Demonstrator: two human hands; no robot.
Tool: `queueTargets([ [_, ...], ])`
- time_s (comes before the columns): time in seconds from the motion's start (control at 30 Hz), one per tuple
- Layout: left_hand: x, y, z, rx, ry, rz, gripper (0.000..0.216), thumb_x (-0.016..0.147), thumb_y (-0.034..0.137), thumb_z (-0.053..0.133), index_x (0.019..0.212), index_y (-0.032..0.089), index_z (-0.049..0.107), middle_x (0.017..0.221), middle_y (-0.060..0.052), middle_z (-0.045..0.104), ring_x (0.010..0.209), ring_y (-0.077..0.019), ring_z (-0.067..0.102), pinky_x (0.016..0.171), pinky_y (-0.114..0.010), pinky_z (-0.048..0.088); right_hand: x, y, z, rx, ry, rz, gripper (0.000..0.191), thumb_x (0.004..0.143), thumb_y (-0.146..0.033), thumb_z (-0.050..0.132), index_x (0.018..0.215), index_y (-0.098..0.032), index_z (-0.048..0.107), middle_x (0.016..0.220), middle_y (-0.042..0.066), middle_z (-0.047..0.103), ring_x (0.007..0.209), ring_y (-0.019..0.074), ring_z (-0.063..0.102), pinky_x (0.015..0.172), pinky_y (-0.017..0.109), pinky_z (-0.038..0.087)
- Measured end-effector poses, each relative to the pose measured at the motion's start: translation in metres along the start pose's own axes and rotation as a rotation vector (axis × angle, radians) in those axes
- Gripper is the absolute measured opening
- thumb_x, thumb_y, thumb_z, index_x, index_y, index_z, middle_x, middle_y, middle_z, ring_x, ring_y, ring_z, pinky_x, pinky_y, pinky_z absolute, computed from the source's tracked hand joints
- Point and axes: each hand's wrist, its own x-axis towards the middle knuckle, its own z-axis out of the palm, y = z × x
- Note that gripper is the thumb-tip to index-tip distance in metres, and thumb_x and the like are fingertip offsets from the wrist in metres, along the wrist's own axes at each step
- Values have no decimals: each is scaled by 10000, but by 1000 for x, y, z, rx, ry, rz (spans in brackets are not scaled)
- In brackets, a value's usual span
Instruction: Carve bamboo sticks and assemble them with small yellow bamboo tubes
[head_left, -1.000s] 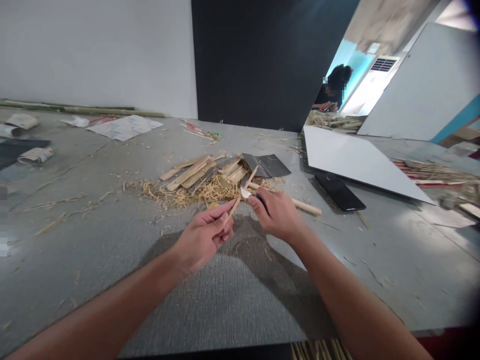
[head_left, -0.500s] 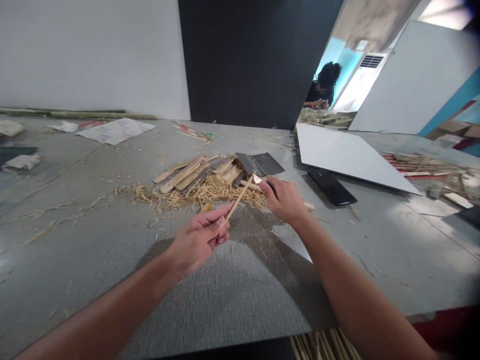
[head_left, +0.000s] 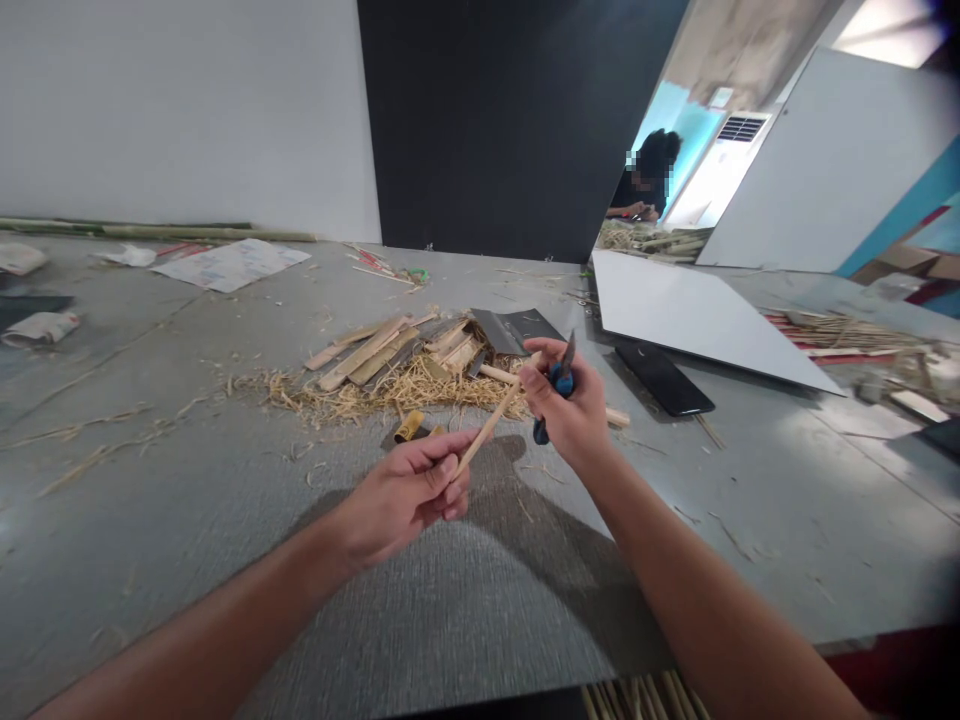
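Observation:
My left hand [head_left: 409, 492] is closed in a pinch on the near end of a thin bamboo stick [head_left: 491, 424], which slants up and to the right. My right hand [head_left: 564, 400] is closed on a small knife [head_left: 559, 385] with a blue and black handle, its blade pointing up. The stick's far tip reaches the right hand's fingers. Both hands hover above the grey table [head_left: 187, 470], just in front of a pile of bamboo strips and shavings [head_left: 397, 365].
A curled bamboo piece [head_left: 409, 426] lies near my left hand. A black phone [head_left: 664, 378] and a white board [head_left: 697, 315] lie to the right, dark sheets [head_left: 517, 328] behind the pile. Papers [head_left: 229, 263] lie far left. Another person sits in the background [head_left: 649, 180]. More sticks [head_left: 645, 700] show at the bottom edge.
My right hand has drawn back along the stick and turned, so the knife blade now points up and the blue handle shows. The left hand kept its grip on the stick.

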Motion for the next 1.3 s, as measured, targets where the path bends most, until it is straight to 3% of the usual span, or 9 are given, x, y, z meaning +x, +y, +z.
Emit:
queueTargets([
  [0.13, -2, 6, 2, 226, -74, -28, 358, 928, 283, 540, 1268, 177, 574, 641, 24, 493, 575, -92, 457, 597, -258, 347, -2, -5, 3, 236, -43, 113, 143, 828, -343, 687, 893, -234, 620, 527, -74, 427, 425, 80, 386, 419, 249, 308],
  [0.27, -6, 13, 13, 459, -135, -40, 327, 986, 358, 403, 1048, 122, 620, 616, -3, 560, 531, -96, 502, 611, -279, 401, -13, -16, 11, 238, -181, 181, 138, 800, -318, 721, 883, -231, 653, 571, -67, 463, 438, 69, 414, 409, 236, 312],
  [0.43, -7, 5, 18, 214, -103, -53, 250, 972, 398, 414, 996, 177, 527, 603, 29, 521, 460, -100, 491, 469, -238, 386, -27, -27, 28, 228, -327, 226, 204, 787, -290, 721, 962, -214, 650, 628, -66, 494, 455, 61, 456, 435, 234, 354],
  [0.53, -6, 1, 15, 148, -64, -25, 215, 972, 371, 423, 1037, 189, 518, 580, 60, 467, 425, -84, 458, 457, -230, 378, -28, -27, 35, 277, -262, 255, 242, 770, -267, 729, 989, -212, 639, 662, -69, 494, 463, 57, 469, 447, 232, 370],
  [0.8, -3, 4, 16, 473, 73, 53, 289, 945, 441, 442, 938, 162, 517, 587, 42, 497, 444, -78, 461, 430, -199, 345, -28, -18, 36, 265, -181, 337, 198, 755, -337, 747, 845, -195, 642, 616, -53, 508, 464, 70, 436, 426, 230, 340],
  [1.03, -4, 3, 18, 565, 132, 84, 259, 955, 410, 425, 882, 170, 492, 600, 43, 483, 474, -73, 450, 452, -194, 365, -28, -16, 35, 325, -168, 394, 188, 769, -355, 740, 846, -199, 668, 569, -60, 500, 435, 63, 402, 404, 219, 290],
  [1.17, -5, 1, 16, 520, 130, 37, 260, 960, 414, 419, 879, 177, 488, 593, 38, 504, 453, -72, 460, 429, -188, 342, -29, -16, 34, 350, -196, 398, 188, 797, -345, 712, 912, -198, 686, 543, -62, 489, 435, 66, 394, 405, 221, 270],
  [1.3, -4, 1, 16, 352, 97, 9, 236, 966, 405, 410, 976, 184, 495, 574, 37, 525, 424, -87, 485, 421, -200, 336, -30, -10, 32, 335, -204, 382, 209, 822, -341, 676, 982, -207, 666, 642, -38, 546, 466, 74, 400, 419, 232, 284],
])
